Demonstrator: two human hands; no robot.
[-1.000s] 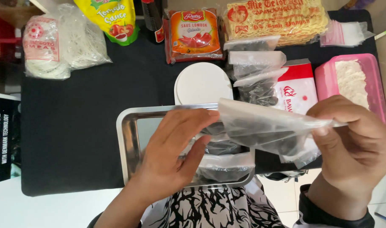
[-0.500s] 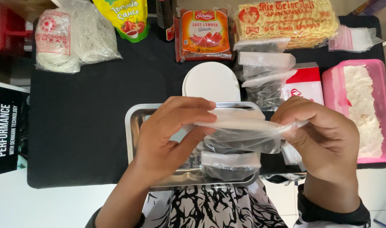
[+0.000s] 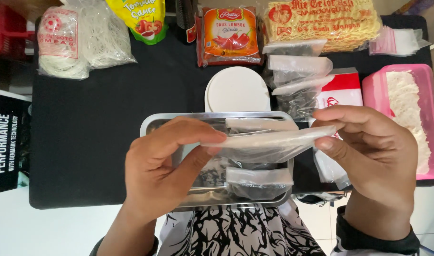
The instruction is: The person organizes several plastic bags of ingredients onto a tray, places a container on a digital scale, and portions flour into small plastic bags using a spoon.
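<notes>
Left hand (image 3: 167,166) and right hand (image 3: 373,154) pinching clear bag (image 3: 269,142), contents unreadable, steel tray (image 3: 153,125) partly hidden

Clear glossy plastic bag (image 3: 269,142) over polished metal tray (image 3: 153,130); matt black cloth table cover (image 3: 93,123); pink plastic tub (image 3: 373,85).

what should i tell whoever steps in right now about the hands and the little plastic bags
Left hand: thumb and fingers pinch the left end of a small clear plastic bag.
Right hand: pinches the right end of the same bag, held flat and level above the metal tray.
In the tray: at least two small filled bags, lying flat under the held one.
Behind the tray: a round white lid and a stack of more small bags on the black mat; a pink tub of white stuff at the right.
Done: some bags lie in the tray.
Left: the held bag is not yet set down.
</notes>
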